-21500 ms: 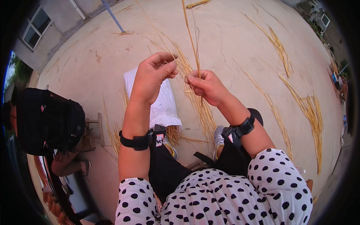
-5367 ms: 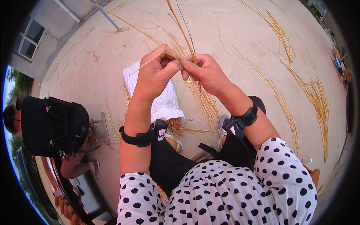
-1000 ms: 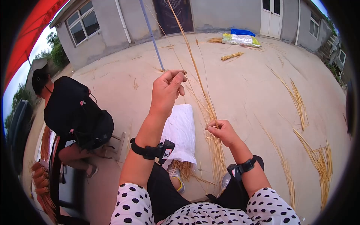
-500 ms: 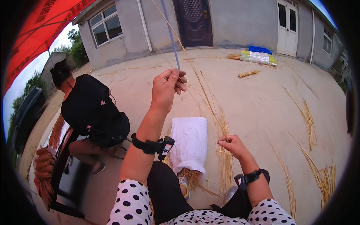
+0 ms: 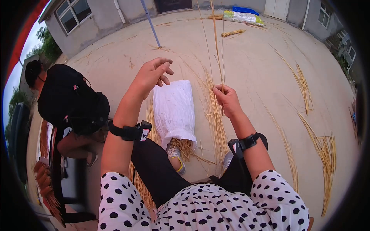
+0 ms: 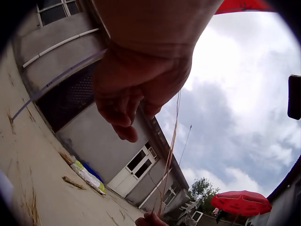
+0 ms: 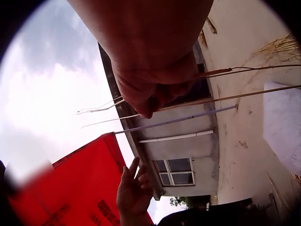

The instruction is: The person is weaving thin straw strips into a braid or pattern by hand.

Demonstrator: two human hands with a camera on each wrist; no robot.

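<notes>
Hands (image 5: 151, 76), right (image 5: 228, 101) pinching stalks (image 5: 216, 38), tops outside head view

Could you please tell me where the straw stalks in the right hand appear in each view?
Head: upper middle, the straw stalks rising from the right hand.
Left wrist: right of centre, rising from near the bottom edge.
Right wrist: across the middle to the right edge.
Shared landmark: the blue pole, upper left of centre, left, and mid-frame respectively.
</notes>
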